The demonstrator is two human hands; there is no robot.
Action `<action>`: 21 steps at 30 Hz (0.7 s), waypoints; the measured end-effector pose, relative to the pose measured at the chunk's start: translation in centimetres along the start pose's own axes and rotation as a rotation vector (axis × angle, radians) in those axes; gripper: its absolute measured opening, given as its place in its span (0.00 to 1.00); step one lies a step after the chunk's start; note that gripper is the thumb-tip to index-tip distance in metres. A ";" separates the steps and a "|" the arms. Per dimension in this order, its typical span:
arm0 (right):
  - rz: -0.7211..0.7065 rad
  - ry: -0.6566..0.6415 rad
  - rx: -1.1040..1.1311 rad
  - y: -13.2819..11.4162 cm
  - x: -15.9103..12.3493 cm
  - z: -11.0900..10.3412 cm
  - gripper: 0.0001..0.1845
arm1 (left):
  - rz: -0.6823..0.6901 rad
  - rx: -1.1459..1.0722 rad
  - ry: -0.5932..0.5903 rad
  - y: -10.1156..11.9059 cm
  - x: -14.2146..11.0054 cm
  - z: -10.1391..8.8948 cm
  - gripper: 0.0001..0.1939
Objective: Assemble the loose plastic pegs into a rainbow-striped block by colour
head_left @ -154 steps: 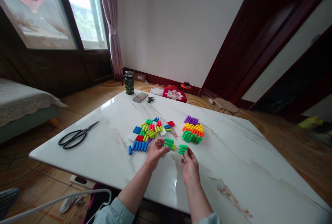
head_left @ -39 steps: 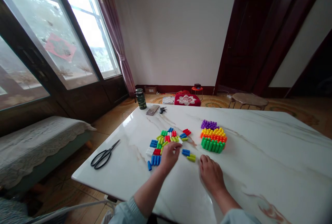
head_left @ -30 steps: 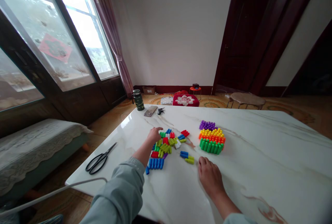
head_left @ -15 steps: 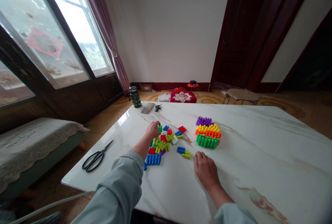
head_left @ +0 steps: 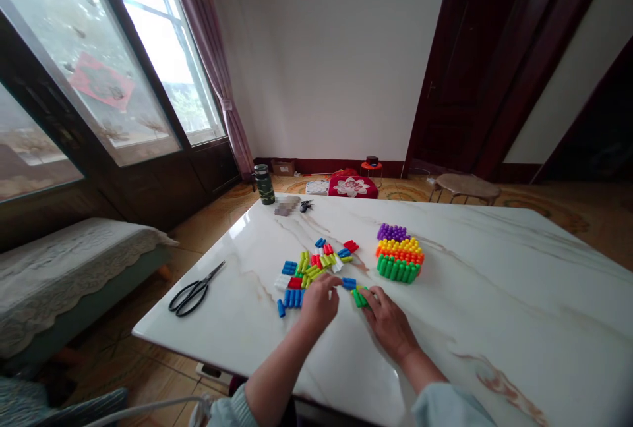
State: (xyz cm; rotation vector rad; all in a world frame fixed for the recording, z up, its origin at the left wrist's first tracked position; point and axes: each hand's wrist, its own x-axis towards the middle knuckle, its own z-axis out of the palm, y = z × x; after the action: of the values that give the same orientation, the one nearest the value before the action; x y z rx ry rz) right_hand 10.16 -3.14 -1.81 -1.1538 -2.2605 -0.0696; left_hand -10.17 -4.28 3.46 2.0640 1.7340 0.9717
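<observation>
Setting our fingers to a pair of green, bullet-shaped plastic pegs (head_left: 357,298), we work in front and to the left of a joined block of shiny plastic pegs in purple, yellow, orange and green bands (head_left: 400,257). Our right hand (head_left: 390,321) lies nearer to us than that block, its fingers bent and touching the green pegs; whether it pinches them or merely presses on them we cannot tell. Our left hand (head_left: 320,305) is farther left of the block, fingers curled toward a short blue plastic peg cluster (head_left: 349,283), and we cannot tell if anything sits inside its grasp. We judge the banded block to be the part already done, since its rows stand snugly together, while a scattered heap of blue, lime, red and white plastic pegs (head_left: 316,260) left of it looks left over, in small clusters not yet joined to it. For moving, the glossy white, brown-veined worktop (head_left: 484,269) stretches widely to the block's right, and runs from the block toward the near edge beneath our forearms. Well left of the block, black-handled metal scissors (head_left: 204,283) lie by the left edge; beyond it leftward, a dark green camouflage flask (head_left: 264,186) stands near the far corner.
</observation>
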 end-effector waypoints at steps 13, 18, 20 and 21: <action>0.046 -0.096 0.039 -0.8 0.3 -1.4 0.22 | -0.241 0.451 -0.196 -6.0 3.9 -4.0 0.24; 0.052 -0.144 0.087 -0.9 0.3 -1.8 0.19 | -0.241 0.444 -0.269 -6.1 5.3 -3.8 0.25; 0.070 -0.146 0.098 -1.0 0.3 -1.8 0.16 | -0.256 0.447 -0.285 -6.3 5.8 -4.0 0.25; 0.078 -0.144 0.102 -1.0 0.3 -1.8 0.15 | -0.266 0.448 -0.290 -6.4 6.0 -4.1 0.25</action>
State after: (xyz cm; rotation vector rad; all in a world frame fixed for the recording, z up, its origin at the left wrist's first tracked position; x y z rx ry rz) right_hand 10.10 -4.03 0.02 -1.2256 -2.3106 0.1630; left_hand -17.35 2.07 4.55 2.0115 2.1263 0.2029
